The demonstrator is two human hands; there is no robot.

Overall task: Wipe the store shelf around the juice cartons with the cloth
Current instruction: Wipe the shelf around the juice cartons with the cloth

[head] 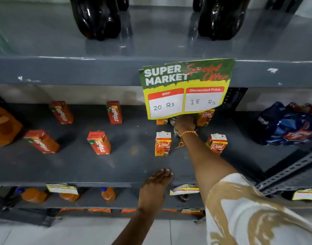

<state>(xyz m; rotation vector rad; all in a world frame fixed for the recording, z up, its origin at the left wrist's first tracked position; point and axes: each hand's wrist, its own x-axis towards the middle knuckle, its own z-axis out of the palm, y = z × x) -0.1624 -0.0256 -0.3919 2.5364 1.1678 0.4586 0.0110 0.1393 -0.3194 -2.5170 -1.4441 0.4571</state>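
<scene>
A dark grey shelf (130, 161) carries small juice cartons: red Maaza cartons (99, 143) on the left and orange Real cartons (162, 144) on the right. My right hand (184, 123) reaches deep between the two back Real cartons (205, 117), pressed down on a pale cloth (173, 122) that is mostly hidden under my fingers. Resting flat on the shelf's front edge is my left hand (156, 186), holding nothing.
A green and yellow price sign (186, 89) hangs from the upper shelf over my right hand. Dark bottles (96, 18) stand above. Blue snack bags (289, 124) lie at right, an orange pack (4, 126) at left. Orange bottles (108, 194) sit below.
</scene>
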